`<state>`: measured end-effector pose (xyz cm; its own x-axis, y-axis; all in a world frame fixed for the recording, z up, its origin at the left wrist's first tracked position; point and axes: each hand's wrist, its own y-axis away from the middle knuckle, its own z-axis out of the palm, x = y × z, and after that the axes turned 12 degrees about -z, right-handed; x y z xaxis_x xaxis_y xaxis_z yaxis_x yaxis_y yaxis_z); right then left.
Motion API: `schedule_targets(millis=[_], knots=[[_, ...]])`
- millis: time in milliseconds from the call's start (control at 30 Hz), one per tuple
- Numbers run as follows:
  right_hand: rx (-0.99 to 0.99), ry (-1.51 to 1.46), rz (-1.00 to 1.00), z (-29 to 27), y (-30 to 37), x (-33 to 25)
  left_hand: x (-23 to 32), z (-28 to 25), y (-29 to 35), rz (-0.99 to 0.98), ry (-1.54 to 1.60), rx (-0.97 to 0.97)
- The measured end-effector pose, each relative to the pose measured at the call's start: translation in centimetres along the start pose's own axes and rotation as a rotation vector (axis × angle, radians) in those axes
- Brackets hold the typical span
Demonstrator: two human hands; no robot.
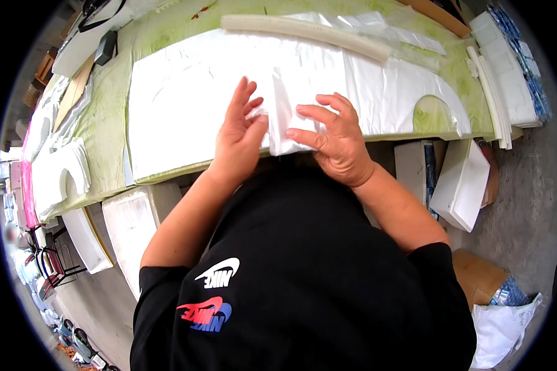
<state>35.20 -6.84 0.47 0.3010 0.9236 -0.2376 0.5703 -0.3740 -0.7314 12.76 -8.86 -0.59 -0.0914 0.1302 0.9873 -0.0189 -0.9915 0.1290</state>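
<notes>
A folded strip of thin white plastic film (280, 114) stands up slightly from a large white sheet (185, 102) near the table's front edge. On its left side is my left hand (238, 136), fingers stretched upward and apart, the thumb close against the fold. My right hand (339, 141) is on the other side, with thumb and forefinger spread and their tips at or just over the film. Neither hand is closed around anything. Whether the fingertips press on the film is hard to make out.
A long pale roll (303, 34) lies across the back of the sheet, beside clear film. The green-covered table (108, 133) carries white cut pieces (59, 173) at left and white strips (490, 93) at right. White boxes (461, 185) stand below, with a white bag (504, 328) on the floor.
</notes>
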Motion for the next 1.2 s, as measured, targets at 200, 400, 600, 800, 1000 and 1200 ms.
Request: schedule_targets(millis=[200,400,600,800,1000,1200], knots=[[0.085,0.039,-0.086,0.7,-2.9,-0.9,4.0,0.5,2.7,-0.641,1.001,-0.373],[0.007,-0.154,-0.072,1.1,-2.4,-1.4,3.2,0.1,1.6,-0.547,1.036,-0.43],[0.243,-0.712,0.425,1.3,-1.9,-0.8,3.3,-0.1,0.9,-0.561,0.804,-0.428],[0.291,-0.981,0.61,1.3,-4.2,-0.9,4.0,-0.2,-2.1,-0.47,0.623,-0.179],[-0.043,-0.355,0.051,0.5,-3.5,1.3,4.0,-2.9,-7.6,-0.351,0.588,0.109],[-0.262,-0.141,0.176,1.7,-0.8,0.2,2.1,-5.8,-9.2,0.229,-0.108,0.504]])
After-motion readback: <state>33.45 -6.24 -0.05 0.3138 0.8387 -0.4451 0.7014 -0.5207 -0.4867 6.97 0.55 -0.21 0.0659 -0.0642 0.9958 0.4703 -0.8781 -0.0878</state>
